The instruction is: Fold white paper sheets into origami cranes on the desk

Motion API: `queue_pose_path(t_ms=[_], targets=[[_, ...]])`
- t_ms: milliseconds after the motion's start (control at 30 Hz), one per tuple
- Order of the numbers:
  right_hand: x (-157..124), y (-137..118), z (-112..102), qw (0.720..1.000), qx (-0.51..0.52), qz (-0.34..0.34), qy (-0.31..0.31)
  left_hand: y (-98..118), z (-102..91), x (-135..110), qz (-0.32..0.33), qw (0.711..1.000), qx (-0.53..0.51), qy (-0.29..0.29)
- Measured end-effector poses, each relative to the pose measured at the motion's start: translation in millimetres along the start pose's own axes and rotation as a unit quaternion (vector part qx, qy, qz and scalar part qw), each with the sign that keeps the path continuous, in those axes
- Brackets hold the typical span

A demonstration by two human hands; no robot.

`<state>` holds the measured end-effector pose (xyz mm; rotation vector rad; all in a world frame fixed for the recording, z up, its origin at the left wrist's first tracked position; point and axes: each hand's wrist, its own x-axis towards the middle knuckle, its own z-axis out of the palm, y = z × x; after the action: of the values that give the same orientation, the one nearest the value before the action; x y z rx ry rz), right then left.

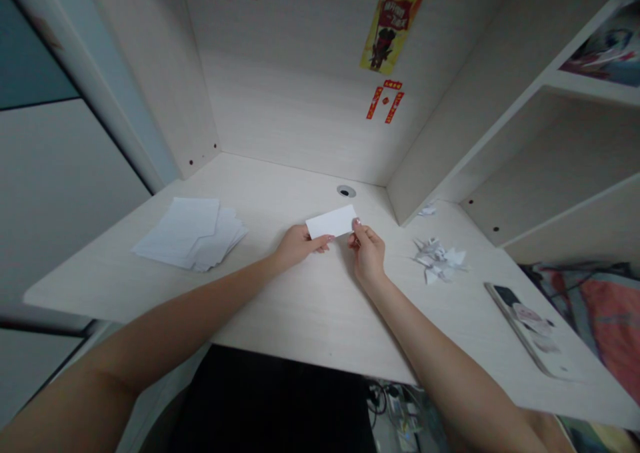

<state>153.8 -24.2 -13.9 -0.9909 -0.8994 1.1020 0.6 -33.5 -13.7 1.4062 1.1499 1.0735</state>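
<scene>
A small white rectangle of paper (330, 222) is held up above the desk, tilted slightly, between both hands. My left hand (300, 243) grips its lower left part, thumb in front and fingers behind. At the right end my right hand (367, 246) pinches the corner between thumb and fingers. Whether the paper is folded or a single layer I cannot tell. To the left lies a loose stack of white paper sheets (187, 234). On the right is a small heap of folded white paper pieces (439, 260).
A phone (530, 330) in a decorated case lies near the desk's right edge. Behind the hands is a round cable hole (346, 191). An upright shelf panel (425, 153) stands at the back right. The desk (295, 320) ends at its front edge over something black.
</scene>
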Motion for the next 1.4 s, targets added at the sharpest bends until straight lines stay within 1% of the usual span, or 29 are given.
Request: queue_pose_path(t_ms=[67,133,267,333,400,500,633,700,800,867,967,1133,1400], targets=[[1,0,0,1.0,-0.006,-0.002,-0.003,0,-1.1,0,0.003,1.0,0.007,0.001],[1,-1,0,1.0,-0.012,0.0,-0.021,0,-3.0,0,0.01,1.0,0.017,0.003],[1,-3,-1,0.993,-0.055,0.023,-0.099,-1,-6.8,-1,0.032,0.999,0.026,0.004],[-1,-3,0,0.988,-0.089,0.028,-0.126,-1,-7.8,-1,0.036,0.999,0.025,0.008],[-2,-2,0,0.985,-0.105,0.028,-0.132,-1,-8.2,-2,0.038,0.999,0.024,0.017],[-3,-2,1,0.985,-0.098,0.04,-0.138,2,-8.9,-1,0.035,0.999,0.016,0.037],[-5,-1,2,0.979,-0.108,0.061,-0.163,6,-11.0,1,0.003,0.997,0.0,0.074],[-6,-1,2,0.978,-0.114,0.053,-0.166,7,-11.9,1,-0.012,0.997,-0.007,0.075],[-6,0,2,0.982,-0.105,0.036,-0.153,8,-12.0,1,-0.016,0.998,-0.013,0.062],[-5,0,1,0.984,-0.098,0.029,-0.145,7,-11.2,1,-0.017,0.998,-0.012,0.052],[-5,1,1,0.983,-0.098,0.028,-0.15,2,-9.8,2,-0.022,0.999,-0.004,0.043],[-5,4,1,0.981,-0.115,0.025,-0.154,-3,-9.5,3,-0.008,0.999,0.009,0.049],[-5,5,1,0.98,-0.13,0.015,-0.15,0,-7.0,0,0.0,0.998,0.002,0.061]])
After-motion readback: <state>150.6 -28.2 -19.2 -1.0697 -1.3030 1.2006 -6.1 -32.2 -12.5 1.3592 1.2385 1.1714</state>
